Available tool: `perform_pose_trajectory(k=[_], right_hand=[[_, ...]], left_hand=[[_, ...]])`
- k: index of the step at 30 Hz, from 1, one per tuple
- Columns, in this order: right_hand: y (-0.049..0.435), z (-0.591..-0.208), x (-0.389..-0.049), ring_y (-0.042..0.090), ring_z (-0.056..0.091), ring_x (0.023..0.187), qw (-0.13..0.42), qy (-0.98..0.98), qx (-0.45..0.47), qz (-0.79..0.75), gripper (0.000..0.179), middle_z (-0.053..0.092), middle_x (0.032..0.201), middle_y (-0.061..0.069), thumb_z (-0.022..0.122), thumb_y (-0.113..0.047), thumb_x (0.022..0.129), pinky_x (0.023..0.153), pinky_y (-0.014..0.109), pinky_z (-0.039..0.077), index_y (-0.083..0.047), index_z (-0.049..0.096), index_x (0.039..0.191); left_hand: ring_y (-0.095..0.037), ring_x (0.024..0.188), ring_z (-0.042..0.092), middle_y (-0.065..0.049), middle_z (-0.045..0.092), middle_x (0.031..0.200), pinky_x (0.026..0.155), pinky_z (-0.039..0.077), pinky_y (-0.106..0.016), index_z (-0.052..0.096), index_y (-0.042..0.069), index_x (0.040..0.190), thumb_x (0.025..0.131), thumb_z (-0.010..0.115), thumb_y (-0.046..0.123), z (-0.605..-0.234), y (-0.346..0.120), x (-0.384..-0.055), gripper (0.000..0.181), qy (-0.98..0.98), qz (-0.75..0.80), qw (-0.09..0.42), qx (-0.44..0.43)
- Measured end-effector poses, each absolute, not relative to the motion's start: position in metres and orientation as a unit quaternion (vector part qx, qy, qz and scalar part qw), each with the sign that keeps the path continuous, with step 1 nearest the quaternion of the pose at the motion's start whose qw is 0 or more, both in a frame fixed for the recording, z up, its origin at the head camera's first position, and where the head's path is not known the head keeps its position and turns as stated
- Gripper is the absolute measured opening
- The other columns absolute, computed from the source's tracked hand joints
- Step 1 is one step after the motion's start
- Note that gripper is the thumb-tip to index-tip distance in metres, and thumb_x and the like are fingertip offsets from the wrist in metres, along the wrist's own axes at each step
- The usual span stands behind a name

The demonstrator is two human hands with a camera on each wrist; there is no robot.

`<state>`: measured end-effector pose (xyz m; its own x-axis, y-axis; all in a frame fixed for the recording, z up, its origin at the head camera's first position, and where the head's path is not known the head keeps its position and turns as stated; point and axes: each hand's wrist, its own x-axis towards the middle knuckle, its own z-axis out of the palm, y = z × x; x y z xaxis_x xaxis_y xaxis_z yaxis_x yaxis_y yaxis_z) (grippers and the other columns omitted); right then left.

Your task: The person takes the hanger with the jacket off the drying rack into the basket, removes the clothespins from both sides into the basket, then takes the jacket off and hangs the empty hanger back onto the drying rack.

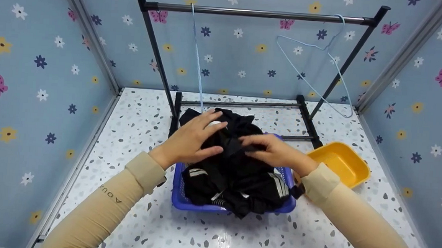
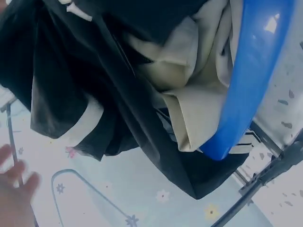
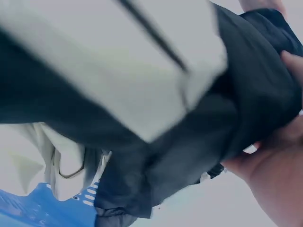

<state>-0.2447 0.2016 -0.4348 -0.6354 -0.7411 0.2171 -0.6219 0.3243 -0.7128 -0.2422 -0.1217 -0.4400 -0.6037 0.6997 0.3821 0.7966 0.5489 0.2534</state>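
Observation:
A heap of black clothes [image 1: 237,171] with white stripes fills a blue plastic basket [image 1: 185,205]. Light beige fabric [image 2: 199,109] shows among the dark folds in the left wrist view. My left hand [image 1: 194,137] hovers over the heap's left side with its fingers extended, and nothing shows in its grasp. On the right, my right hand [image 1: 273,152] bends its fingers over a black garment [image 3: 265,71]. The right wrist view shows that cloth between its fingers and thumb. Folds hide some of the fingertips there.
Behind the basket stands a black clothes rack [image 1: 250,13]. One light blue hanger [image 1: 197,53] hangs at its left, another hanger [image 1: 306,45] at its right. A yellow basket [image 1: 341,166] sits right on the speckled floor [image 1: 130,218]. Patterned walls enclose three sides.

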Motion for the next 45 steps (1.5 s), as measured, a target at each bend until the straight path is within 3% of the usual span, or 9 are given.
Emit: perform_pose_trajectory(k=[4,9,14,21,28,36,45], right_hand=[[0.199,-0.436,-0.236,0.050,0.059,0.153,0.112,0.813,-0.478,-0.313,0.027,0.067,0.158,0.025,0.076,-0.014,0.105,0.129,0.066,0.046,-0.003,0.077,0.129],[0.200,-0.436,-0.223,0.051,0.053,0.158,0.154,0.832,-0.490,-0.208,0.059,0.058,0.168,0.024,0.078,-0.041,0.104,0.130,0.071,0.042,-0.012,0.066,0.154],[0.201,-0.440,-0.217,0.050,0.046,0.163,0.216,0.838,-0.464,-0.189,0.068,0.050,0.177,0.019,0.070,-0.045,0.109,0.134,0.071,0.037,-0.023,0.050,0.171],[0.200,-0.454,-0.217,0.053,0.036,0.169,0.291,0.829,-0.457,-0.139,0.050,0.045,0.178,0.022,0.059,-0.045,0.115,0.137,0.073,0.029,-0.028,0.063,0.162],[0.200,-0.468,-0.213,0.051,0.029,0.172,0.316,0.843,-0.424,-0.097,0.050,0.043,0.180,0.017,0.054,-0.053,0.116,0.141,0.073,0.020,-0.035,0.062,0.162],[0.196,-0.483,-0.214,0.046,0.030,0.173,0.332,0.848,-0.406,-0.078,0.049,0.046,0.179,0.013,0.049,-0.056,0.117,0.142,0.070,0.021,-0.038,0.063,0.161],[0.186,-0.488,-0.220,0.040,0.038,0.171,0.362,0.844,-0.396,-0.033,0.053,0.047,0.179,0.013,0.047,-0.060,0.116,0.141,0.067,0.026,-0.038,0.061,0.162]], left_hand=[[-0.046,0.177,0.018,-0.019,0.025,0.188,0.144,0.019,-0.062,0.039,0.020,0.177,0.111,0.060,0.063,-0.445,-0.121,-0.244,0.081,-0.903,-0.193,-0.027,-0.384],[-0.047,0.177,0.012,-0.019,0.015,0.190,0.143,0.021,-0.065,0.032,0.025,0.179,0.107,0.060,0.073,-0.455,-0.120,-0.241,0.091,-0.908,-0.187,-0.120,-0.354],[-0.050,0.176,0.017,-0.021,0.017,0.190,0.143,0.023,-0.064,0.026,0.019,0.181,0.107,0.063,0.069,-0.463,-0.114,-0.233,0.096,-0.908,-0.190,-0.146,-0.344],[-0.053,0.174,0.020,-0.021,0.022,0.188,0.144,0.018,-0.065,0.024,0.001,0.178,0.112,0.057,0.060,-0.478,-0.101,-0.225,0.095,-0.897,-0.160,-0.195,-0.363],[-0.051,0.176,0.015,-0.016,0.014,0.190,0.144,0.017,-0.065,0.018,0.009,0.181,0.110,0.060,0.064,-0.490,-0.090,-0.223,0.099,-0.902,-0.099,-0.227,-0.354],[-0.047,0.177,0.016,-0.011,0.015,0.191,0.146,0.017,-0.059,0.020,0.016,0.182,0.110,0.063,0.062,-0.489,-0.082,-0.226,0.096,-0.898,-0.058,-0.270,-0.342],[-0.046,0.176,0.019,-0.011,0.017,0.191,0.146,0.019,-0.058,0.024,0.018,0.181,0.109,0.062,0.064,-0.489,-0.079,-0.229,0.095,-0.898,-0.046,-0.270,-0.345]])
